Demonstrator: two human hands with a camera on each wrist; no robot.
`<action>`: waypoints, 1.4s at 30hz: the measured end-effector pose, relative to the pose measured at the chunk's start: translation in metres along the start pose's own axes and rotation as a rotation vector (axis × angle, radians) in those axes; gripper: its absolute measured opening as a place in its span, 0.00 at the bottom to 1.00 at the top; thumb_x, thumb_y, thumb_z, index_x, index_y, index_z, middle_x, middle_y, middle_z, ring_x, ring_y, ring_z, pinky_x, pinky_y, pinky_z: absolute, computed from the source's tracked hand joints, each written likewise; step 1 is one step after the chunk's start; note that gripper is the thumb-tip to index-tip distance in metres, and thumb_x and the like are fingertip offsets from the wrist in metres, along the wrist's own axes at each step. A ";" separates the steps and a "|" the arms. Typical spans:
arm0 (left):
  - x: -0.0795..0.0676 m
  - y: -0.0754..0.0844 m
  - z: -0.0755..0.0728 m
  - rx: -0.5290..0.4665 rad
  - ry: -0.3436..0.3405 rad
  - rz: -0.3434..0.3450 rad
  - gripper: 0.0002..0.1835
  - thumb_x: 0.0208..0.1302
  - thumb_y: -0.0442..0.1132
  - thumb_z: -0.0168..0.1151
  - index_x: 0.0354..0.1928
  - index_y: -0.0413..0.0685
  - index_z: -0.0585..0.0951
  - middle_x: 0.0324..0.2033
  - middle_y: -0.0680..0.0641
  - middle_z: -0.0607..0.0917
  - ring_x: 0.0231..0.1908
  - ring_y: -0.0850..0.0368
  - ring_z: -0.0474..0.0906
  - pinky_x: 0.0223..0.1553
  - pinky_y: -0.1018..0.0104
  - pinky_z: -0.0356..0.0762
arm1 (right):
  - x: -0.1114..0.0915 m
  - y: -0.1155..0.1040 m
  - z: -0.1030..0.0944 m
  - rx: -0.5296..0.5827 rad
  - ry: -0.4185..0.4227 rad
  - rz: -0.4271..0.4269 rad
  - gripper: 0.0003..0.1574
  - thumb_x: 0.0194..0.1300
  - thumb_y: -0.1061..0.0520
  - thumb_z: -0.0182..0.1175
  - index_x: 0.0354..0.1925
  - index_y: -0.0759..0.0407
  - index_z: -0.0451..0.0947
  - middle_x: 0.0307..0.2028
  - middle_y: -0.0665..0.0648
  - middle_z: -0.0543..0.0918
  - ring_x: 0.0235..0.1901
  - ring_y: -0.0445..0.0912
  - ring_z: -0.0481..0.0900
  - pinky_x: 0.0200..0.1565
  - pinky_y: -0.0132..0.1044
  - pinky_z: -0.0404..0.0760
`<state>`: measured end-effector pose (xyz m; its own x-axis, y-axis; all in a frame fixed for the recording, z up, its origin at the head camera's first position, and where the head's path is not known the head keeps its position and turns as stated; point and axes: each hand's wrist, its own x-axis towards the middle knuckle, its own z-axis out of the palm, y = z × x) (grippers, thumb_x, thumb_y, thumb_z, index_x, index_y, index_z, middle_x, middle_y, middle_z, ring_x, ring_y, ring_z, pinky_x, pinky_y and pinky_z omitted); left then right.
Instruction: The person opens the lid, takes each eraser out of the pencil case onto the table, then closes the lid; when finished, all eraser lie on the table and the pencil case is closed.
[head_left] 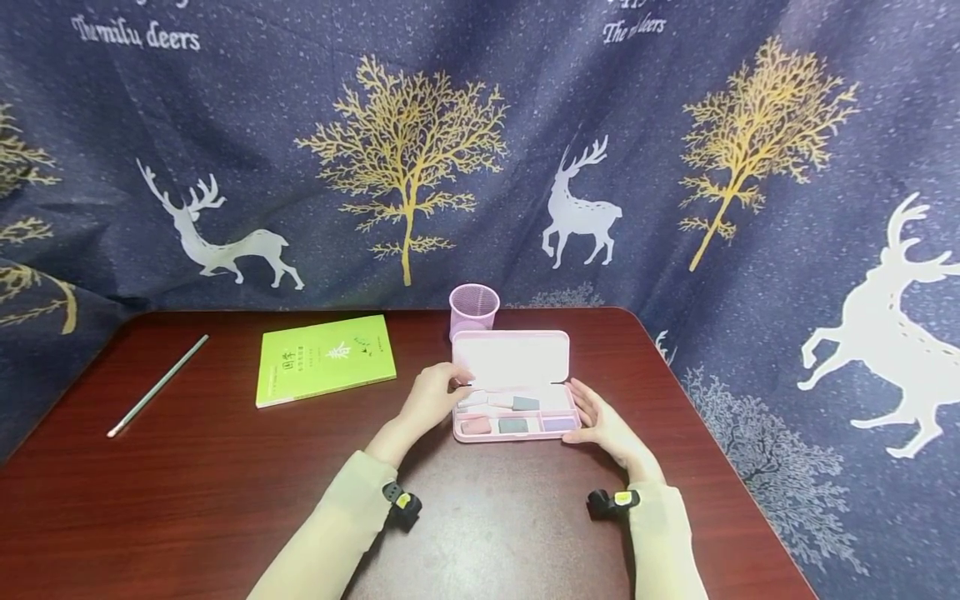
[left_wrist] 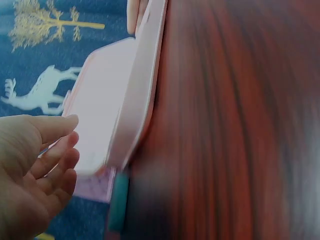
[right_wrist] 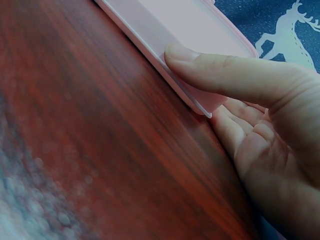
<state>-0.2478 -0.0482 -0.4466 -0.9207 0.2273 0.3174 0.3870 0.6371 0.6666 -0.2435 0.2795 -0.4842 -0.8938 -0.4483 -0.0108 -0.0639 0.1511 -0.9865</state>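
Observation:
A pink pencil case (head_left: 517, 435) lies on the table with its lid (head_left: 512, 357) raised. Inside are a pink block (head_left: 476, 426), a grey-green block (head_left: 513, 426) and a lilac block (head_left: 558, 424) in the front section; a grey-ended piece (head_left: 525, 403) and whitish items lie behind them. At the case's left side, my left hand (head_left: 431, 396) hovers by the lid's lower corner, fingers loosely bent; nothing shows between thumb and fingers in the left wrist view. My right hand (head_left: 606, 425) holds the right end, thumb (right_wrist: 200, 65) over the front rim and fingers along the side.
Behind the case stands a lilac mesh pen cup (head_left: 474, 307). A green book (head_left: 326, 360) lies to the left, and farther left a pencil (head_left: 157, 386) lies at a slant. A dark blue cloth (head_left: 525, 167) with deer and trees hangs behind the table.

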 end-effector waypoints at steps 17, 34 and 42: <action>0.017 0.050 0.051 0.106 -0.234 0.103 0.13 0.65 0.33 0.61 0.50 0.42 0.85 0.47 0.44 0.87 0.52 0.50 0.82 0.55 0.58 0.78 | 0.001 0.000 -0.001 -0.010 0.010 0.001 0.64 0.53 0.71 0.69 0.76 0.68 0.39 0.75 0.73 0.45 0.75 0.65 0.41 0.59 0.18 0.66; 0.022 0.060 0.069 0.381 -0.244 0.189 0.11 0.64 0.34 0.62 0.47 0.46 0.86 0.43 0.47 0.88 0.47 0.51 0.82 0.49 0.62 0.81 | -0.001 0.005 -0.001 -0.017 -0.011 -0.055 0.64 0.53 0.67 0.70 0.75 0.68 0.40 0.75 0.73 0.46 0.76 0.60 0.45 0.61 0.18 0.64; 0.022 0.068 0.068 0.477 -0.252 0.189 0.09 0.65 0.33 0.59 0.39 0.47 0.87 0.36 0.47 0.88 0.40 0.51 0.81 0.39 0.62 0.81 | 0.000 0.001 0.000 0.003 0.011 0.002 0.64 0.51 0.73 0.67 0.76 0.69 0.39 0.75 0.72 0.44 0.75 0.63 0.40 0.61 0.17 0.63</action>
<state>-0.2450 0.0500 -0.4399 -0.8440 0.5008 0.1920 0.5342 0.8171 0.2166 -0.2436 0.2790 -0.4848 -0.8989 -0.4380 -0.0105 -0.0611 0.1489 -0.9870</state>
